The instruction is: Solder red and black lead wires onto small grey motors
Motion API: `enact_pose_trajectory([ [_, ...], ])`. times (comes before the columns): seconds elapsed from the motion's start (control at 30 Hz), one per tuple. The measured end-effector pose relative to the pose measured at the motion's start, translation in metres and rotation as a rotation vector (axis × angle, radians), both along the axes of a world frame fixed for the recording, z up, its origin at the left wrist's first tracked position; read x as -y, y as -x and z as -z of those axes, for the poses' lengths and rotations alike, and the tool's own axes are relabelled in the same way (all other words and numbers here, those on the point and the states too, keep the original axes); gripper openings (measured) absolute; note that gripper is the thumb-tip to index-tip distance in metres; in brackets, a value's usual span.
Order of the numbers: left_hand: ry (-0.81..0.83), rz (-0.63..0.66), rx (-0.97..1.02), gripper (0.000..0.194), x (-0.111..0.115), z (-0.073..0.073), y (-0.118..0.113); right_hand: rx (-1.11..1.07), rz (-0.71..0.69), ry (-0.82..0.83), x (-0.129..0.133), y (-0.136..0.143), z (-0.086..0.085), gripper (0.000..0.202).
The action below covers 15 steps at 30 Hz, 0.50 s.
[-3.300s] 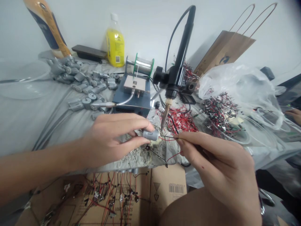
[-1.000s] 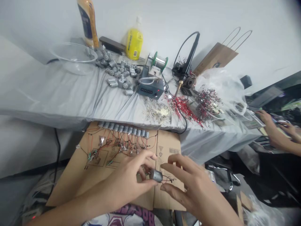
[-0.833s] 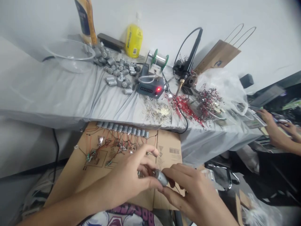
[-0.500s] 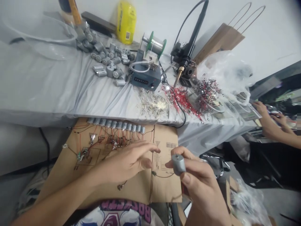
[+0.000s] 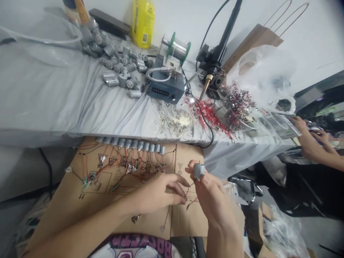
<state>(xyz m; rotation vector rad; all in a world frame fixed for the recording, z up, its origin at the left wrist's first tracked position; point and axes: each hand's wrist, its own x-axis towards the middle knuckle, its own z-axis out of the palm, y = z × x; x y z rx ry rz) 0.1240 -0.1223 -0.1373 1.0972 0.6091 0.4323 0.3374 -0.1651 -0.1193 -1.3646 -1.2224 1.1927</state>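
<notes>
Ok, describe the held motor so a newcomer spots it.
Find the cardboard in front of the covered table. Over its right part, the right hand grips a grey motor, shaft up. Unlike the motor row and the tabletop heap, it is held aloft.

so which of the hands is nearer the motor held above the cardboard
Right: the right hand grips the motor body; the left hand is left of it, apart.

On the tabletop [image 5: 53, 104], loose motors [image 5: 111, 63] lay L of the solder feeder [image 5: 163, 87] w/ bottle [image 5: 143, 25] behind; soldering iron [image 5: 220, 52] stood R, wire pile [image 5: 215, 118] in front. Nearer & lower, a motor row [image 5: 129, 144] lined the far edge of the cardboard [image 5: 67, 208], L hand [image 5: 161, 190] above it, R hand [image 5: 211, 195] w/ held motor [image 5: 199, 171] further R.
</notes>
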Motion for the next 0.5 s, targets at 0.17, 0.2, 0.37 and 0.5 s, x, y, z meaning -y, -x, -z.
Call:
enact_pose_trajectory([
  [0.17, 0.043, -0.147, -0.162, 0.037, 0.011, 0.013, -0.008, 0.252, 0.029, 0.111, -0.021, -0.002, 0.023, 0.04],
  [0.2, 0.03, -0.172, -0.192, 0.038, 0.012, 0.014, -0.009, 0.309, 0.026, 0.119, -0.026, -0.001, 0.027, 0.042],
  [0.37, -0.052, -0.258, -0.314, 0.034, 0.014, 0.022, -0.017, 0.597, 0.03, 0.11, -0.051, 0.006, 0.048, 0.043],
  [0.5, -0.116, -0.292, -0.365, 0.035, 0.012, 0.027, -0.027, 0.835, 0.059, 0.051, -0.062, 0.014, 0.056, 0.035],
])
